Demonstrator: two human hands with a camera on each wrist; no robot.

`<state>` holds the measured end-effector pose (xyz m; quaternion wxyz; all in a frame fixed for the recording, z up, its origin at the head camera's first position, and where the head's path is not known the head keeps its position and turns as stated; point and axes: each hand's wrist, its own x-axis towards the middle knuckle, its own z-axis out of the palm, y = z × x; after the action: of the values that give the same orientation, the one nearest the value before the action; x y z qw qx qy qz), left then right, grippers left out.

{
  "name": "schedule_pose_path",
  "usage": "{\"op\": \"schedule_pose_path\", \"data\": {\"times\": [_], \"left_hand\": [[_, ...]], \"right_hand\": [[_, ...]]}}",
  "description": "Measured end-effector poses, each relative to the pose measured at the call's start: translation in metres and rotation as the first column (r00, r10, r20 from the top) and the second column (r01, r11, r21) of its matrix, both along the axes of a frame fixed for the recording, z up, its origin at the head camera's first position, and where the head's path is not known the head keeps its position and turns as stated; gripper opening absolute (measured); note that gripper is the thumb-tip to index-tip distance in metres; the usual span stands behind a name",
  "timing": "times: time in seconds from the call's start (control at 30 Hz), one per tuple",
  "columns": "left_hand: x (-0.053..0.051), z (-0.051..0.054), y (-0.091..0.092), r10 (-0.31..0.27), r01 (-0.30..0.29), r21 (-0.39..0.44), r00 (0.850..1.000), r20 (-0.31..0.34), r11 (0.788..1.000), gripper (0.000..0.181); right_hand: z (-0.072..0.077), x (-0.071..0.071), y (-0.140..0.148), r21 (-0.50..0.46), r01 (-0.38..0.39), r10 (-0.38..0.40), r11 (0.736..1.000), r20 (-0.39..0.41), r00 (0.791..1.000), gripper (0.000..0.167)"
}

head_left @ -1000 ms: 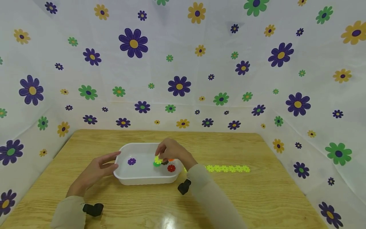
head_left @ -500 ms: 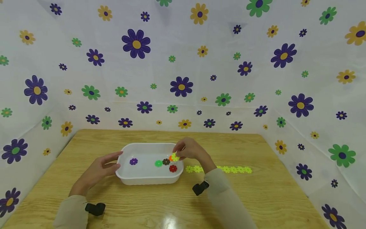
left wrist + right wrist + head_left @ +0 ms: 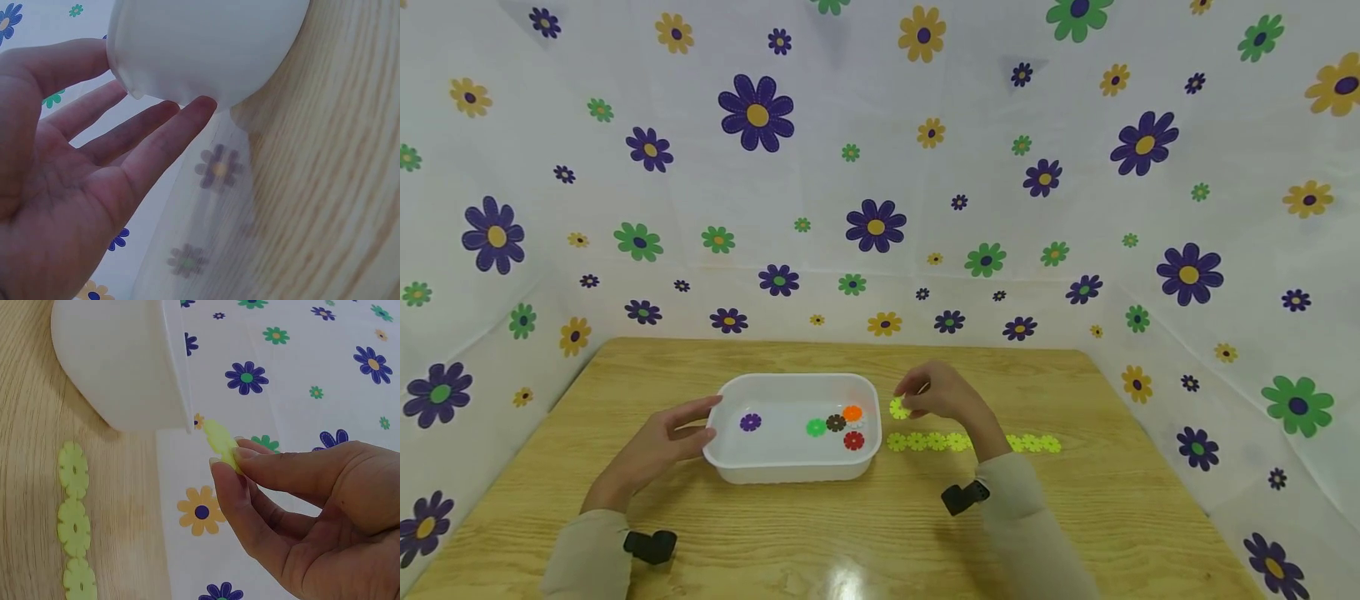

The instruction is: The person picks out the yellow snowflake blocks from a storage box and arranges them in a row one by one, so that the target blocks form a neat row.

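My right hand (image 3: 942, 392) pinches a yellow flower-shaped plastic disc (image 3: 898, 408) between thumb and fingertips, above the table just right of the white tray (image 3: 790, 472). In the right wrist view the disc (image 3: 220, 442) is seen nearly edge-on. Below that hand lies a row of linked yellow discs (image 3: 916, 442), partly hidden by the right wrist. My left hand (image 3: 651, 450) rests its fairly straight fingers against the tray's left end. Its fingertips (image 3: 201, 107) touch the outer wall in the left wrist view.
Inside the tray lie a purple disc (image 3: 750, 422), a green disc (image 3: 816, 427), a brown disc (image 3: 836, 423), an orange disc (image 3: 852, 413), a red disc (image 3: 853, 441) and a whitish one. Flower-printed cloth (image 3: 820, 175) encloses the wooden table (image 3: 775, 533) at back and sides.
My right hand has lifted the yellow disc out of the tray and carried it right, past the tray's rim. The left hand stays at the tray's left end.
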<state>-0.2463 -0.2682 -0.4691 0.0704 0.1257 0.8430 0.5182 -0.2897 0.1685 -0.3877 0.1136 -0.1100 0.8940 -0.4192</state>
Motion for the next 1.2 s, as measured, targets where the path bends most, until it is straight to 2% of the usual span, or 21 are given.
{"op": "schedule_pose_path", "data": {"times": [0.43,0.83,1.2], "left_hand": [[0.000,0.000,-0.001,-0.012,0.012,0.015,1.000,-0.001,1.000,0.062],[0.000,0.001,0.000,-0.022,0.022,0.028,1.000,-0.006,0.999,0.061],[-0.001,-0.001,-0.001,-0.033,0.034,0.038,0.999,-0.021,0.999,0.061]], "right_hand": [[-0.003,0.006,0.057,-0.001,0.023,-0.023,1.000,-0.031,0.999,0.016],[-0.001,0.019,0.091,0.028,0.068,-0.067,0.997,-0.025,0.997,0.020],[-0.003,0.024,0.120,0.029,0.082,-0.081,0.996,-0.037,0.996,0.022]]}}
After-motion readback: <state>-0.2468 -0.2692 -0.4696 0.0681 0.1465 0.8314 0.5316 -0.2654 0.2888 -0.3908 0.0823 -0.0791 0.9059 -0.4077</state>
